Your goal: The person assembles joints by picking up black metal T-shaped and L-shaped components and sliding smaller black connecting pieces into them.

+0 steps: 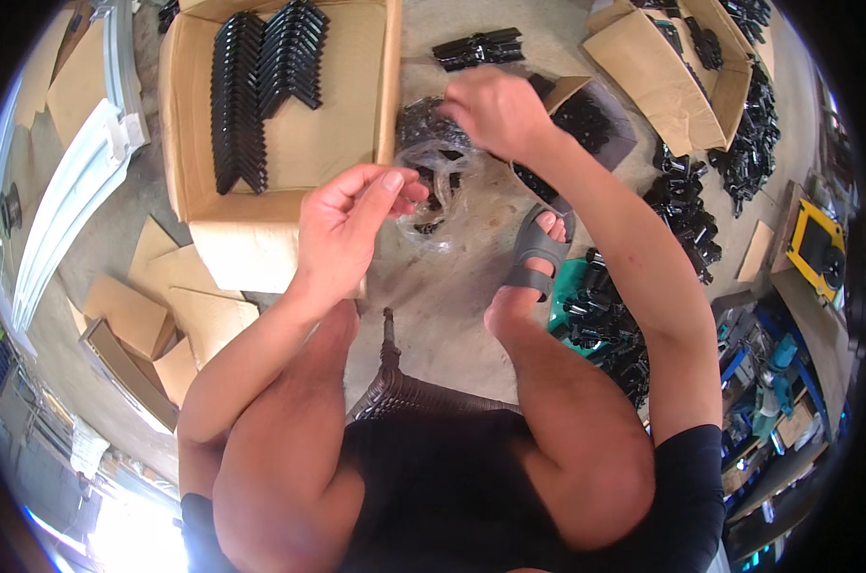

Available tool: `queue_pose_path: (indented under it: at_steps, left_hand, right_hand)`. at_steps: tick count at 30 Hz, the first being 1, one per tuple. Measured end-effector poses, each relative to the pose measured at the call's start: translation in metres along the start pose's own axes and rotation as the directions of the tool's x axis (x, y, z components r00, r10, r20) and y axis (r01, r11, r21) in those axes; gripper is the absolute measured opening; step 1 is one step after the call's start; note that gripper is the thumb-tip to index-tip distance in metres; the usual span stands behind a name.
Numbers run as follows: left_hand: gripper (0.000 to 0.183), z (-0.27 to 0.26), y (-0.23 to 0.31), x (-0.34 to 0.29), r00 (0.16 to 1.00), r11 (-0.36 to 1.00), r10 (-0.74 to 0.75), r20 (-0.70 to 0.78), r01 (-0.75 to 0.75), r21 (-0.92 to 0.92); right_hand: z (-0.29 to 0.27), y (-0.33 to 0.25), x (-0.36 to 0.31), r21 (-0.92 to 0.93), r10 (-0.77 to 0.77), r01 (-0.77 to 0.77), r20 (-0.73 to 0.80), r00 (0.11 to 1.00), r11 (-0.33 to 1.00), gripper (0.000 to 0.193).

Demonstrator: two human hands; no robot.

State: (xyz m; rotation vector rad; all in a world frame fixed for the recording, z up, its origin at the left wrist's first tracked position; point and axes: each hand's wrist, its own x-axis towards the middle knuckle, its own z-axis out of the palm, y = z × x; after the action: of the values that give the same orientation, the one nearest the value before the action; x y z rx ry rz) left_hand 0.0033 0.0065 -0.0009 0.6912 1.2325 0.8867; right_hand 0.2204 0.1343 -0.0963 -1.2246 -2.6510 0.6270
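My left hand point(342, 224) hovers by the right wall of a large open cardboard box point(342, 143). Its fingers are loosely curled, with the thumb apart from them, and nothing shows in it. Inside the box, two rows of black angled plastic-looking parts point(237, 105) stand nested together against the left and far sides. Farther right, my right hand point(490, 107) is over a clear plastic bag point(438, 158) with black pieces in it. Its fingers are bent closed, and whatever they hold is hidden.
A small bundle of black parts point(478, 48) lies beyond my right hand. An open carton point(590, 124) of black pieces stands beside it; another cardboard box point(681, 86) is at far right, amid heaps of black parts point(686, 215). Cardboard pieces point(180, 286) lie at left.
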Motion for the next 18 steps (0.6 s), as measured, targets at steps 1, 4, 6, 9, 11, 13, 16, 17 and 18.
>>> queue_pose_path:
  at_steps: [1, 4, 6, 9, 11, 13, 16, 17, 18]
  left_hand:
    - [0.029, -0.002, 0.001, 0.000, 1.000, 1.000, 0.001, -0.021, -0.001, -0.005]
    - [0.030, -0.008, 0.005, 0.001, 0.996, 0.999, 0.038, -0.085, -0.037, 0.004]
    - [0.031, -0.008, 0.006, 0.004, 0.993, 0.999, 0.036, -0.111, -0.039, -0.024]
    - [0.030, -0.004, 0.006, 0.003, 0.992, 0.999, 0.029, -0.120, -0.032, -0.028]
    - [0.030, -0.002, 0.005, 0.002, 0.994, 0.999, 0.020, -0.111, -0.022, -0.023]
    - [0.029, -0.002, 0.004, 0.004, 0.995, 1.000, 0.027, -0.091, -0.028, -0.008]
    - [0.028, -0.001, 0.007, 0.008, 0.998, 1.000, 0.000, -0.059, 0.001, 0.016]
    - [0.028, -0.002, 0.007, 0.009, 0.999, 0.999, -0.014, -0.046, 0.016, 0.029]
    - [0.027, -0.006, 0.005, 0.013, 0.998, 0.999, -0.036, -0.053, 0.037, 0.021]
  right_hand:
    - [0.000, -0.017, -0.009, 0.101, -0.025, 0.021, 0.039, 0.999, 0.995, 0.018]
    - [-0.006, -0.066, -0.040, 0.241, -0.090, 0.032, 0.234, 0.968, 0.970, 0.017]
    - [0.014, -0.078, -0.065, 0.293, -0.143, 0.030, 0.370, 0.918, 0.955, 0.014]
    - [0.041, -0.068, -0.064, 0.038, -0.057, 0.052, 0.145, 0.988, 0.998, 0.020]
    - [0.052, -0.064, -0.063, -0.032, -0.022, 0.031, 0.252, 0.968, 0.999, 0.032]
    - [0.062, -0.064, -0.060, -0.098, -0.043, 0.067, 0.226, 0.973, 0.993, 0.031]
    - [0.071, -0.061, -0.065, -0.140, -0.081, 0.112, 0.212, 0.974, 0.984, 0.026]
    - [0.069, -0.063, -0.064, -0.147, -0.083, 0.119, 0.230, 0.970, 0.982, 0.023]
    - [0.064, -0.066, -0.065, -0.130, -0.080, 0.117, 0.258, 0.963, 0.985, 0.016]
